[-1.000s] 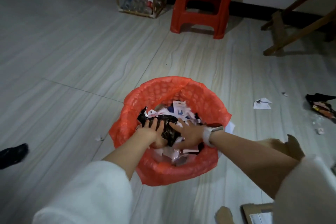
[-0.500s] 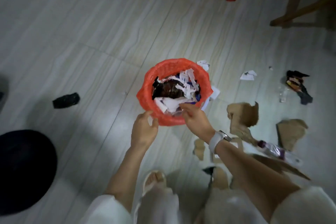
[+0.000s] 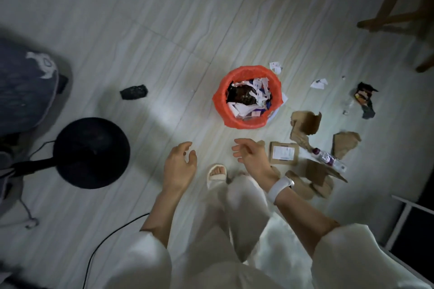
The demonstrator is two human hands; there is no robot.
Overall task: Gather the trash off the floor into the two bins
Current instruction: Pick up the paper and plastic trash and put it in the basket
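The red-lined bin [image 3: 244,122] stands on the floor, heaped with torn paper and a black wrapper. Torn cardboard pieces [image 3: 305,124], a plastic bottle [image 3: 327,158] and paper scraps [image 3: 319,83] lie at its 3 to 5 o'clock; a black wad [image 3: 133,92] lies at 9 o'clock. At 6 o'clock, apart from the bin, the left hand [image 3: 179,166] and right hand [image 3: 252,155] hover loosely spread, holding nothing.

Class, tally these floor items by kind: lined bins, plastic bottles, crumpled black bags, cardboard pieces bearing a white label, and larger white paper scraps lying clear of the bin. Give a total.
Lined bin: 1
Plastic bottle: 1
Crumpled black bag: 1
Labelled cardboard piece: 1
Larger white paper scraps: 2
Total: 6
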